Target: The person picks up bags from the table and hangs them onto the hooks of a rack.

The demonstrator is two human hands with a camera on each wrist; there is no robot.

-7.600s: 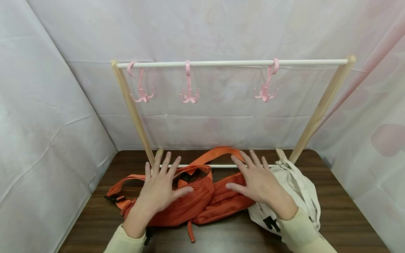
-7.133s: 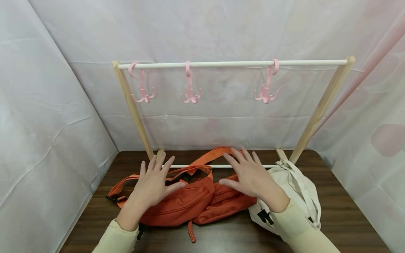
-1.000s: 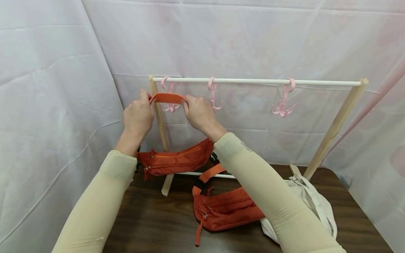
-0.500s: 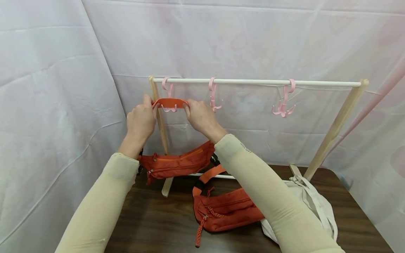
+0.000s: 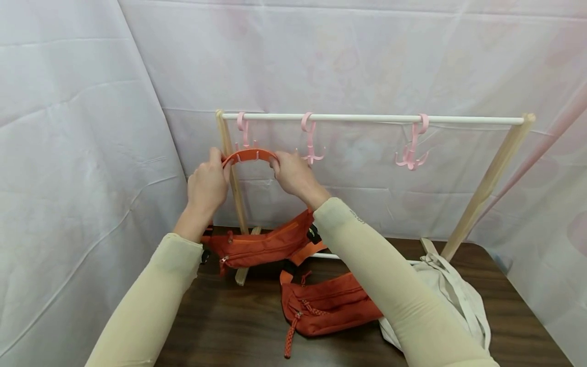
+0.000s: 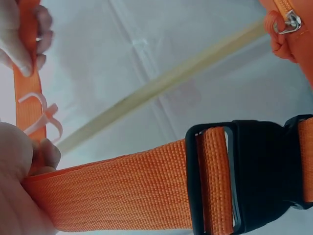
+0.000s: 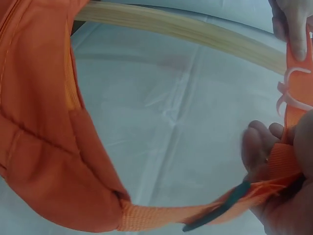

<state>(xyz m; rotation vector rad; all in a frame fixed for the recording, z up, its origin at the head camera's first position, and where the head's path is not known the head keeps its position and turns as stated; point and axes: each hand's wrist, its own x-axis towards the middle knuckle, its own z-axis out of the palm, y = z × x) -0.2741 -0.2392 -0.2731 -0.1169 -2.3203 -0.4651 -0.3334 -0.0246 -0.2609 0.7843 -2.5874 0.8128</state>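
Observation:
At the left end of the rack, my left hand (image 5: 207, 186) and right hand (image 5: 295, 176) pinch an orange strap (image 5: 248, 154), one on each side of a pink hook (image 5: 245, 133). The strap arches across the hook, with front prongs showing before it and other prongs rising behind. Its red-orange waist bag (image 5: 266, 248) hangs below, tilted up to the right. In the left wrist view, a black buckle (image 6: 266, 171) joins the strap beside the left hand. The right wrist view shows the bag's fabric body (image 7: 54, 147) and the right fingers curled round the webbing.
Two more pink hooks, one central (image 5: 309, 140) and one right (image 5: 411, 148), hang from the white rod (image 5: 367, 118). A second red-orange waist bag (image 5: 327, 306) and an off-white bag (image 5: 451, 293) lie on the dark wood table (image 5: 220, 321), partly behind the right sleeve.
Both hands have lowered the strap onto the left hook, and the waist bag has dropped with it. Much earlier, both hands were spread over the bags on the table, and the hooks hung bare.

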